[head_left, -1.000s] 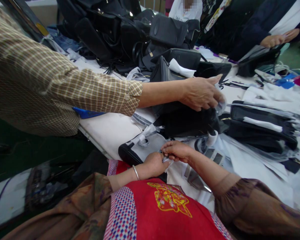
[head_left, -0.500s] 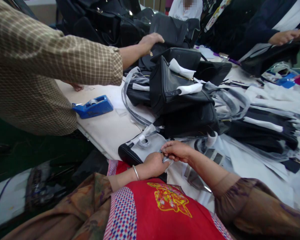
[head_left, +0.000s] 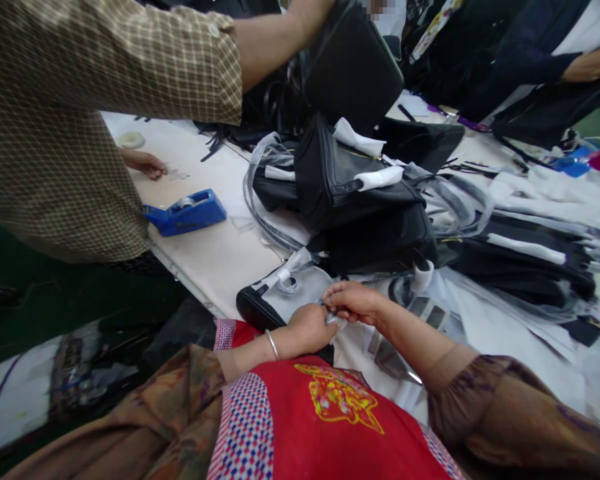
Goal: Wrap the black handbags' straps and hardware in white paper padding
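Observation:
At the table edge, close against my red apron, a small black handbag (head_left: 254,308) lies with a pale sheet (head_left: 300,290) over its side. A strap end wrapped in white and clear film (head_left: 289,275) rests on top. My left hand (head_left: 313,328), with a bangle at the wrist, is closed at the bag's near right side. My right hand (head_left: 353,301) meets it, fingertips pinched together. Between them shows a bit of clear plastic wrap (head_left: 333,320); what lies inside it is hidden by my fingers.
Black handbags (head_left: 360,180) with white-wrapped handles are stacked just beyond, more (head_left: 530,257) on the right. A blue tape dispenser (head_left: 193,212) stands left. A metal tape dispenser (head_left: 395,360) is beside my right forearm. A co-worker's checked sleeve (head_left: 180,60) reaches across; another person's hand (head_left: 593,65) is far right.
The co-worker in the checked shirt has lifted a black bag from the back pile, the arm rising. The far-right person's hand and bag have shifted right. My own hands have barely moved.

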Demonstrator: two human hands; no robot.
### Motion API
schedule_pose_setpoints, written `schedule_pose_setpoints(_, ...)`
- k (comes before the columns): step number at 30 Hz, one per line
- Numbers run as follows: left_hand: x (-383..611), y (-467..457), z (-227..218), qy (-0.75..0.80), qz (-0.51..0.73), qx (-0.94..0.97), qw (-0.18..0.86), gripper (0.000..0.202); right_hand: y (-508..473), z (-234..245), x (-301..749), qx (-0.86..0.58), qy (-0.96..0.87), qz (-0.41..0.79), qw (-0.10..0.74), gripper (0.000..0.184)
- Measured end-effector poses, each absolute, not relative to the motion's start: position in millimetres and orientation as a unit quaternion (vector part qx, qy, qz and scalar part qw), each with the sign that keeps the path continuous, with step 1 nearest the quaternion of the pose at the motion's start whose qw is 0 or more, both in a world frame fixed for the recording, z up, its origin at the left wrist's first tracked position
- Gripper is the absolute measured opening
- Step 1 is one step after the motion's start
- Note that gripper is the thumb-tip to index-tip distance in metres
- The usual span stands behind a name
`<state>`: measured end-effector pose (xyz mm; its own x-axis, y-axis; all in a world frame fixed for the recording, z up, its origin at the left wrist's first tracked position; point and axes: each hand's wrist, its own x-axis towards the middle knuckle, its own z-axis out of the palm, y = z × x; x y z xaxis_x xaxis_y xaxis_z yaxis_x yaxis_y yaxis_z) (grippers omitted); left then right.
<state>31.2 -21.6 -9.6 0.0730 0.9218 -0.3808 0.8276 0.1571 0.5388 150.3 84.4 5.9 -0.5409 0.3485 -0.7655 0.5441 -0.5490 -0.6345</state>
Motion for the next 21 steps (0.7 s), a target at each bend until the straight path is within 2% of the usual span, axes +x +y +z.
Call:
schedule_pose_setpoints(5, 32.5, -20.1, -7.8, 0.68, 0.064, 0.642, 0.35, 0.046, 86.1, 3.1, 153.0, 0.467, 0.464, -0.75, 0.062, 0.008)
schedule_pose_setpoints(15, 33.7, -16.5, -4.3, 0.677, 0.061, 0.638, 0.361, 0.043, 87.6, 4.9, 155.2, 0.473, 0.447, -0.756, 0.061, 0.017)
schedule_pose_setpoints(21, 33.4, -16.1, -4.1, 0.678, 0.055, 0.639, 0.36, 0.044, 88.8, 3.0, 155.0, 0.465, 0.446, -0.763, 0.062, 0.01)
